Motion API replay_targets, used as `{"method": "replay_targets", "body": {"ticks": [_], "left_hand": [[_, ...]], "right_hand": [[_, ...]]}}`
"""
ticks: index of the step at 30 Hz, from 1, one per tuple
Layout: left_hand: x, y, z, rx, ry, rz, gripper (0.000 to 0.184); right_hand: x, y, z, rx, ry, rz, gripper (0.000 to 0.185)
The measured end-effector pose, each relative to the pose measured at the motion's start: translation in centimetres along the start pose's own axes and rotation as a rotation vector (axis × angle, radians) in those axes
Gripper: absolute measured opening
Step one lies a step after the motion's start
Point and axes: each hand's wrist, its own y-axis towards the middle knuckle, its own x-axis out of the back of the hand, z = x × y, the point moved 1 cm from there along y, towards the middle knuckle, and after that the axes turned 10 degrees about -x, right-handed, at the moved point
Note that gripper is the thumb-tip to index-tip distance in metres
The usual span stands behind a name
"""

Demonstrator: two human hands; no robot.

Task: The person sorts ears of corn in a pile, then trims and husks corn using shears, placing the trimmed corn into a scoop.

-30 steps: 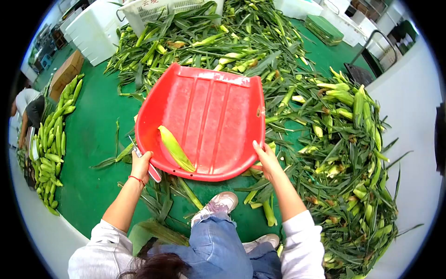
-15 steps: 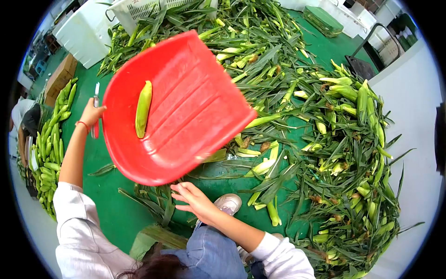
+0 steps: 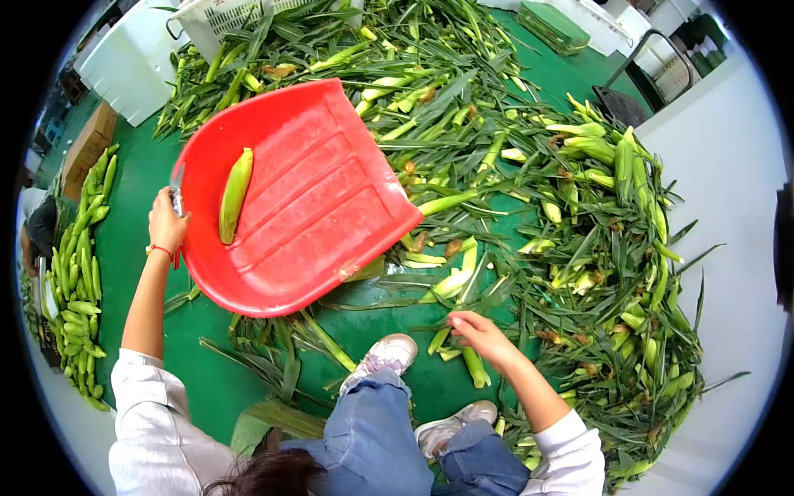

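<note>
My left hand (image 3: 168, 225) is closed at the left rim of a wide red plastic scoop (image 3: 310, 194). A small knife (image 3: 176, 188) with a silvery upper part is also in that hand, mostly hidden by the fingers. One green ear of corn (image 3: 236, 196) lies inside the scoop, near its closed end. Over the floor to the right, my right hand (image 3: 485, 337) is empty, its fingers loosely bent and apart. Stripped husk pieces (image 3: 451, 285) lie just beyond that hand.
A big heap of corn leaves and husks (image 3: 571, 273) curves along the far side and right. Green ears (image 3: 78, 289) are piled at the left, below a cardboard box (image 3: 89, 149). White crates (image 3: 132, 62) stand at the back; a black trolley (image 3: 624, 107) is at far right.
The scoop has shifted slightly left and flattened, with the ear still inside. My right hand has left the scoop's near edge and swung right. The feet show more fully.
</note>
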Motion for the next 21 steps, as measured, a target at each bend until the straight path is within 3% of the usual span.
{"method": "replay_targets", "body": {"ticks": [3, 5, 7, 9, 13, 17, 21], "left_hand": [[-1.7, -3.9, 3.5, 0.038, -0.17, -0.165, 0.058], [-1.2, -8.0, 1.6, 0.375, -0.49, -0.087, 0.059], [-2.2, -11.0, 0.6, 0.517, -0.878, 0.03, 0.054], [-2.7, -11.6, -2.9, 0.552, -1.123, -0.047, 0.051], [-3.9, -12.1, -0.8, 0.593, -1.388, -0.065, 0.036], [-3.2, -12.1, 3.5, 0.651, -1.598, 0.033, 0.044], [-3.1, -11.3, 5.7, 0.785, -1.662, 0.02, 0.049]], "right_hand": [[1.3, -2.1, -1.9, -0.057, 0.014, -0.037, 0.042], [1.7, -1.5, -2.7, 0.015, -0.033, -0.065, 0.042], [2.2, 1.5, -4.3, 0.145, -0.143, -0.092, 0.043], [3.2, 5.5, -4.6, 0.187, -0.224, -0.159, 0.049], [5.0, 11.9, 0.2, 0.327, -0.404, -0.331, 0.059], [8.3, 21.3, 7.1, 0.512, -0.433, -0.474, 0.067], [9.3, 30.1, 19.8, 0.623, -0.532, -0.639, 0.076]]}}
